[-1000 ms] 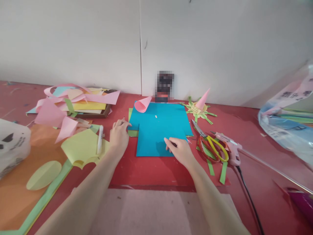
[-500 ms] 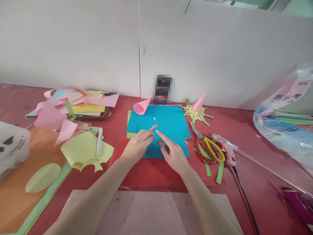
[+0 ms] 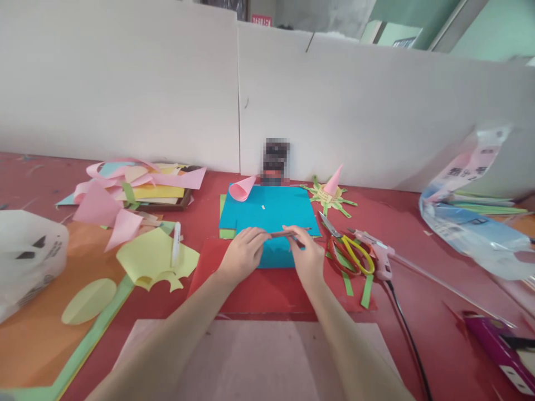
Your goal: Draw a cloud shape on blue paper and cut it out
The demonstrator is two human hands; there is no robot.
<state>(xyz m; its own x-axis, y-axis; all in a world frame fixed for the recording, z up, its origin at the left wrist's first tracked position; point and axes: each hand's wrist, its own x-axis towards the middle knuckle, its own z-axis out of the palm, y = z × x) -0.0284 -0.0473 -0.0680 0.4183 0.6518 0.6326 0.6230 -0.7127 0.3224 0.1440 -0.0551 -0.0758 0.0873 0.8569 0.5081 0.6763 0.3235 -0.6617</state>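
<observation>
Pixelated upright object (image 3: 275,161), white bag (image 3: 35,275) cut by left edge, thin stick (image 3: 281,234) partly hidden by hands (image 3: 246,252)

White panels (image 3: 125,83) behind a red tabletop (image 3: 401,217), pale green surfaces (image 3: 497,28) beyond, upper right

Head camera: looking from wearer's head | facing forward, tilting down | centring nearby flat blue paper sheets (image 3: 288,206) | reaching white panelled wall (image 3: 125,83)
</observation>
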